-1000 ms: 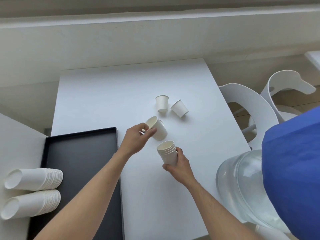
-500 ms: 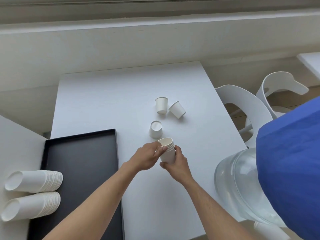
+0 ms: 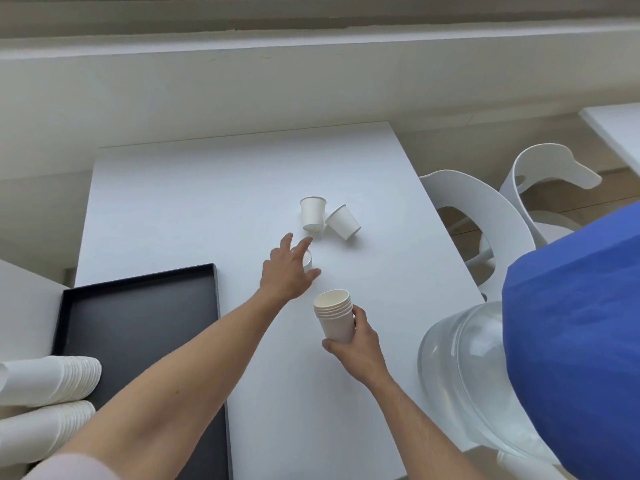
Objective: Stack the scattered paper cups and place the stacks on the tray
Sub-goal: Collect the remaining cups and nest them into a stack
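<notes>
Right now the left hand [image 3: 289, 271] has its fingers [image 3: 300, 247] spread wide over an upside-down paper cup [image 3: 307, 259] on the white counter [image 3: 207, 202], mostly hiding it, while the right hand [image 3: 356, 344] grips a short stack of cups [image 3: 335, 318] upright just above the counter. Two more loose cups [image 3: 312, 213] [image 3: 343, 222] lie just beyond, touching. The black tray [image 3: 138, 327] sits at the left, with two long cup stacks [image 3: 52, 379] [image 3: 41, 427] lying at its near-left corner.

Nested white cups [image 3: 335, 318] upright; two loose cups [image 3: 312, 218] beyond; black tray [image 3: 138, 327] left.
</notes>
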Demonstrator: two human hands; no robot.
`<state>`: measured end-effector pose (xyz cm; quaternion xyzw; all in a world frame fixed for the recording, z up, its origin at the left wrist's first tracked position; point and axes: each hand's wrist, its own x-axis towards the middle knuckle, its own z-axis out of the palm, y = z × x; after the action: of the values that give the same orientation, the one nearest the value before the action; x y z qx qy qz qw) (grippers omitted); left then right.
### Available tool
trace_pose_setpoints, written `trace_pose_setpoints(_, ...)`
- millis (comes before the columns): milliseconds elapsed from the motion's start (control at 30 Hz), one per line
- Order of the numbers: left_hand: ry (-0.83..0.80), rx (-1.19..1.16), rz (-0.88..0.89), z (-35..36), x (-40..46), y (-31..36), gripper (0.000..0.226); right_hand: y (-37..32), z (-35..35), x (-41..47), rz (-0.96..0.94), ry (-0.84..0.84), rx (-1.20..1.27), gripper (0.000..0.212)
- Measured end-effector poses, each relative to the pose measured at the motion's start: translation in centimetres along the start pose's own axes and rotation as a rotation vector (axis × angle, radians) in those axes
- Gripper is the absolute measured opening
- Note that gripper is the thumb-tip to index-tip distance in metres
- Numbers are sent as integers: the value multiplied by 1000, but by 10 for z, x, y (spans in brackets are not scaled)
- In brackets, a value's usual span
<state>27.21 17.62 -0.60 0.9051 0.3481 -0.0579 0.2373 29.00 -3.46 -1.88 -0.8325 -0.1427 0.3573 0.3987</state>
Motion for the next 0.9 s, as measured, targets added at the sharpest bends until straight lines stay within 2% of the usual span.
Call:
trace_pose_setpoints(167, -119, 115, -22, 1, 20, 12, 69, 5, -5, 1, 11, 6, -6, 65)
trace_pose_setpoints(300, -125, 172, -38, 1, 21, 10, 52, 5, -6, 4, 15, 5, -3, 64)
trace_pose_setpoints(400, -113, 123, -83, 5, 11, -3, 39, 3, -5, 5, 7, 1, 0, 64)
trace_pose_setpoints(500, -127, 27, -172, 8, -1, -13, 41, 2, -3, 6, 3, -5, 0, 66)
trace_pose_setpoints(600, -137, -48, -286, 9, -9, -21, 54, 1, 0, 5, 2, -18, 5, 67)
trace_pose_setpoints(700, -132, -256, -467, 4, -16, -34, 66, 1, 2, 3, 4, -27, 8, 68)
trace_pose_setpoints(800, -123, -617, -669, -2, -26, -48, 74, 1, 3, 0, 0, -29, 6, 70)
trace_pose_setpoints(900, -154, -909, -740, -1, -41, -55, 73, -1, 5, -3, -6, -33, 4, 70)
